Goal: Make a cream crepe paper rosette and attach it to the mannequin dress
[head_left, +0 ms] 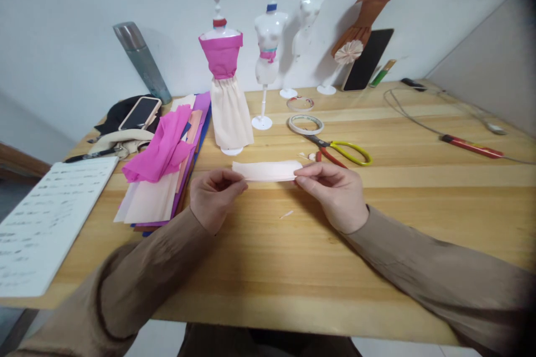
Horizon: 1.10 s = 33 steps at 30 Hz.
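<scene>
A short strip of pale pink paper [267, 170] is stretched flat just above the wooden table [268, 268]. My left hand [214, 195] pinches its left end with fingers closed. My right hand [335, 192] pinches its right end the same way. Behind the strip stands a small white mannequin [226, 89] dressed in a magenta top and a cream skirt.
Scissors with yellow and red handles [341, 152] and two tape rolls [305, 122] lie behind my right hand. A stack of coloured paper with magenta crepe [165, 162] sits left, beside a white sheet [46, 217] and a phone [139, 113]. More mannequins [268, 50] line the wall.
</scene>
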### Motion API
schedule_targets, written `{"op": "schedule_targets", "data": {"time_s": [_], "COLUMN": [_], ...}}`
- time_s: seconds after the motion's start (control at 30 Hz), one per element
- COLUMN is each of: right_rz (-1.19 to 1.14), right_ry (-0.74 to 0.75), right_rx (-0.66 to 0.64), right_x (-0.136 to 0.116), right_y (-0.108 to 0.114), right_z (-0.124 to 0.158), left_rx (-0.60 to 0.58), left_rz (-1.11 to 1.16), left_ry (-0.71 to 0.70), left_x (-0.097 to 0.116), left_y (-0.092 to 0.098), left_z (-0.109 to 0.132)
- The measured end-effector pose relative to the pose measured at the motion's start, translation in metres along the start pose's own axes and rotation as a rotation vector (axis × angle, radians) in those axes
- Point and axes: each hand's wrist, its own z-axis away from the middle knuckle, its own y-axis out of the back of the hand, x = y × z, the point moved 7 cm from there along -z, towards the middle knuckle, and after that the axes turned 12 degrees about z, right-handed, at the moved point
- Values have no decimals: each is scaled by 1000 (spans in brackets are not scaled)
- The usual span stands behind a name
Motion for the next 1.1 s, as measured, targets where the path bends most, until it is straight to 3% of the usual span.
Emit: {"op": "schedule_targets", "data": {"time_s": [0.37, 0.47, 0.57, 0.73, 0.93, 1.1], "right_rz": [-41, -15, 38, 142, 206, 287], "right_ry": [3, 31, 78, 161, 177, 192], "right_rx": [-3, -11, -18, -4, 27, 8], "right_x": [0, -2, -5, -7, -3, -5], "right_y": [-1, -1, -1, 1, 2, -1], "right_z": [0, 0, 0, -1, -1, -1], "left_rx": [-45, -64, -86, -185, -220, -206], "left_rz": [28, -94, -289, -468, -582, -658], "left_ry": [-57, -162, -353, -630, -787, -818], "left_x": [-3, -1, 8, 25, 36, 38], "left_y": [0, 4, 5, -4, -12, -15], "left_z": [-3, -6, -6, 2, 11, 14]}}
